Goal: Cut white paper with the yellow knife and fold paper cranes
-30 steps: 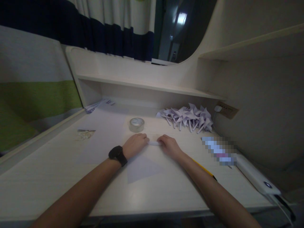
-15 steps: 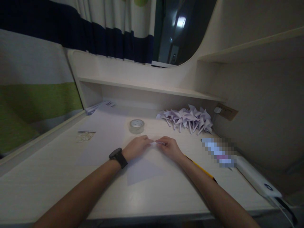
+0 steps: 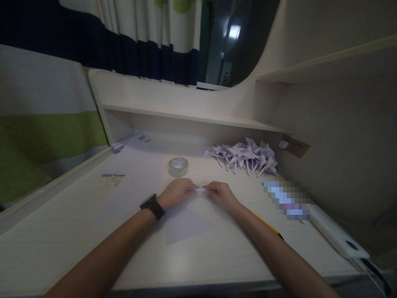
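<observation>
Two forearms reach up from the bottom of the frame across the pale desk (image 3: 77,231), which fills the whole lower half and is the largest thing in view. Above it, in the upper middle, a shelf (image 3: 192,118) runs along the back. Right of centre lies a heap of folded paper pinwheels (image 3: 245,156), and at the lower right edge a white power bank (image 3: 338,236). Below the hands, a flat sheet of paper (image 3: 186,223) lies on the desk at centre. A roll of clear tape (image 3: 178,166) sits just above the hands. A yellow pencil (image 3: 266,223) shows beside the right forearm.

The left hand (image 3: 176,193), with a black watch (image 3: 151,205) at the wrist, and the right hand (image 3: 221,193) meet at the middle of the frame. Between their fingertips sits a small rolled paper strip (image 3: 201,189), its long axis running left to right, so each hand pinches one end. Both hands are equally near it, fingers curled closed on the strip.
</observation>
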A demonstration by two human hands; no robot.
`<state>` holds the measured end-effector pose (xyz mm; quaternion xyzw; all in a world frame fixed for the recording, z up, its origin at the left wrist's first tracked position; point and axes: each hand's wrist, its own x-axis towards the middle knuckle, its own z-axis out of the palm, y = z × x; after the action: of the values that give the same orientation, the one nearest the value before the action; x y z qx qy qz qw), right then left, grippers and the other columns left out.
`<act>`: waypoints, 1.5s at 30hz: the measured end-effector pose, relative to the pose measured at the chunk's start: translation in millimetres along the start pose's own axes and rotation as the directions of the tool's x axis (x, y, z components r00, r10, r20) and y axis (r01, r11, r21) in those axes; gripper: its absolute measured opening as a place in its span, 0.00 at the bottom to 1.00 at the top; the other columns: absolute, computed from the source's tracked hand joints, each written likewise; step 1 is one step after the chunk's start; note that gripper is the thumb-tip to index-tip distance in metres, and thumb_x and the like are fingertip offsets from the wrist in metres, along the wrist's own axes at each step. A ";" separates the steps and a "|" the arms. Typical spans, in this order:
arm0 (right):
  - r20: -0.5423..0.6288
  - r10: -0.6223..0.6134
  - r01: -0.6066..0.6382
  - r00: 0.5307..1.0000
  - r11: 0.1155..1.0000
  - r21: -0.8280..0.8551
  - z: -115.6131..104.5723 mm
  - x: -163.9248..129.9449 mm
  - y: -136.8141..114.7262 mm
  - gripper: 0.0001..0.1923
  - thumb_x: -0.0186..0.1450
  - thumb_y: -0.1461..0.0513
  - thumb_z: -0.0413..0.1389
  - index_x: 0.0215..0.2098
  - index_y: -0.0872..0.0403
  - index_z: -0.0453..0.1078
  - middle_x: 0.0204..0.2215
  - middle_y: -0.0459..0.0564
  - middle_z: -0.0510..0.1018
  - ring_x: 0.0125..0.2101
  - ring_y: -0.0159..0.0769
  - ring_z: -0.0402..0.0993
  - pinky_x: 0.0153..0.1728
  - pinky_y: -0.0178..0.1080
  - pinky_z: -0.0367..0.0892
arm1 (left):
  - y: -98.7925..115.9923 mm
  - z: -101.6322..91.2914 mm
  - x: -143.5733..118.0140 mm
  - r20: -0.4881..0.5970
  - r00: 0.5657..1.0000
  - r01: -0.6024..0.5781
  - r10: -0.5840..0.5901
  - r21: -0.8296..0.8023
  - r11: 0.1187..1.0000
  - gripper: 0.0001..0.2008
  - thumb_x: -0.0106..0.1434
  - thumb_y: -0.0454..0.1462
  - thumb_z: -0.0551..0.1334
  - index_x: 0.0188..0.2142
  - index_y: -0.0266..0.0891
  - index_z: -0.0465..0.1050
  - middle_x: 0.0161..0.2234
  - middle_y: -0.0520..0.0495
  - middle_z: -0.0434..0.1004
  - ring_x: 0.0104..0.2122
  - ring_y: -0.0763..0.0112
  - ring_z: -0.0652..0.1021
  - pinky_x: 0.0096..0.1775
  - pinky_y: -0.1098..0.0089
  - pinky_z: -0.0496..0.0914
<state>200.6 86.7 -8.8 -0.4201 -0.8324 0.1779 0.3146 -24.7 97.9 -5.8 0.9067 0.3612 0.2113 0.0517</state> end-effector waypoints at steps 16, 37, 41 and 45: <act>-0.004 0.260 -0.234 0.966 0.878 0.417 7.6 5.2 -1.6 0.18 0.62 0.53 0.53 0.22 0.56 0.71 0.12 0.40 0.64 0.15 0.27 0.56 0.17 0.30 0.52 | 15.4 -3.2 0.0 -0.051 0.997 -0.032 0.050 0.311 0.950 0.12 0.68 0.36 0.55 0.48 0.38 0.72 0.38 0.43 0.79 0.38 0.61 0.78 0.38 0.66 0.68; -0.266 -0.128 0.147 0.955 0.988 0.050 11.0 -1.6 3.2 0.09 0.61 0.65 0.58 0.36 0.51 0.80 0.34 0.51 0.82 0.33 0.37 0.78 0.36 0.36 0.71 | 8.5 1.5 -1.0 -0.059 0.997 -0.042 0.048 0.110 0.993 0.12 0.69 0.37 0.54 0.46 0.42 0.74 0.37 0.45 0.82 0.35 0.63 0.81 0.33 0.71 0.68; -0.246 -0.086 0.104 0.965 0.993 0.058 11.0 -3.1 0.5 0.10 0.62 0.66 0.57 0.39 0.50 0.79 0.34 0.51 0.83 0.33 0.37 0.79 0.36 0.37 0.71 | 10.8 1.1 -1.9 -0.116 0.989 -0.066 0.088 0.179 0.982 0.12 0.67 0.33 0.55 0.47 0.41 0.74 0.38 0.44 0.82 0.36 0.62 0.81 0.36 0.69 0.70; -0.243 -0.009 0.025 0.970 0.998 0.059 12.1 -4.4 -2.1 0.10 0.63 0.63 0.57 0.40 0.48 0.79 0.36 0.49 0.83 0.34 0.38 0.80 0.38 0.37 0.71 | 12.1 0.4 -1.9 -0.165 0.974 -0.121 0.155 0.199 0.972 0.13 0.64 0.29 0.57 0.45 0.39 0.75 0.41 0.43 0.81 0.39 0.62 0.80 0.40 0.66 0.71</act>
<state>193.2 81.5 -18.2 -0.4216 -0.7855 0.1481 0.4282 -18.1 87.8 -3.9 0.9077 0.3188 0.2603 -0.0818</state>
